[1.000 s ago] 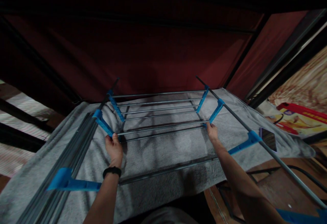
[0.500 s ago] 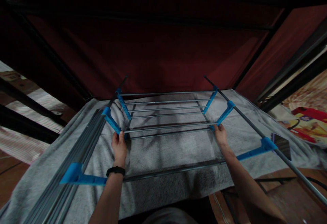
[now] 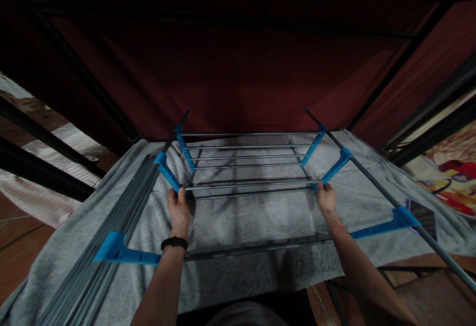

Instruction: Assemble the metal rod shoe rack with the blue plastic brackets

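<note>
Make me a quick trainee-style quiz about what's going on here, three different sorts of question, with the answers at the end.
1. Which wrist wears the dark band: that of the left hand or the right hand?
2. Multiple choice. Both hands are at: A) the phone; B) the blue brackets; C) the red-and-yellow box.
3. True or false: the bundle of grey rods lies on the grey cloth.

Key: 1. left; 2. B; 3. true.
</note>
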### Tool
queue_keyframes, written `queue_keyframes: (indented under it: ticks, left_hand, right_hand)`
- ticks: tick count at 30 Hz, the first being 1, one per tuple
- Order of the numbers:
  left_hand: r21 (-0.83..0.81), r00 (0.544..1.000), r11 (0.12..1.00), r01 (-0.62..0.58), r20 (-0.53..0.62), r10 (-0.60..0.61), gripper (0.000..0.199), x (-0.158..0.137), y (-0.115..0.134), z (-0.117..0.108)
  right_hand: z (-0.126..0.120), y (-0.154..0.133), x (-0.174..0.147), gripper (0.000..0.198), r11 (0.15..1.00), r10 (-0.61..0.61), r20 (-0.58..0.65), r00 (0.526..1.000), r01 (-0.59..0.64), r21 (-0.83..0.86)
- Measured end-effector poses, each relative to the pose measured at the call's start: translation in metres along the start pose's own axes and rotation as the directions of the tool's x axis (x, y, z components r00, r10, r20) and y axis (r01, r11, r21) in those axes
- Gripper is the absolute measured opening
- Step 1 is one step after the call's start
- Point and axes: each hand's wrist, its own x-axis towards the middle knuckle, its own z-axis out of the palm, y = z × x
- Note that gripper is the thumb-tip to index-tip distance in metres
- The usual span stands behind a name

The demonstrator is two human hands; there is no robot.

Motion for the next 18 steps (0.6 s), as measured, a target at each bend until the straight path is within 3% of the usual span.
queue_keyframes:
  ticks: [7,18]
  left_hand:
    - [-0.007,0.999,1.0,-0.023,-0.027,0.023,0.045,-0.005,0.006,0.002]
    - [-0.059,0.999,0.998,-0.007,-0.05,0.004,0.03,-0.01,0.019,0.003]
  right_hand:
    - [0.003,-0.003,0.0,0.049,0.99,0.024,0.029,0.999,-0.019,-0.143]
    - [-0.001,-0.006,0.007,0.036,0.981,0.066,0.142,0.988,-0.038,-0.188]
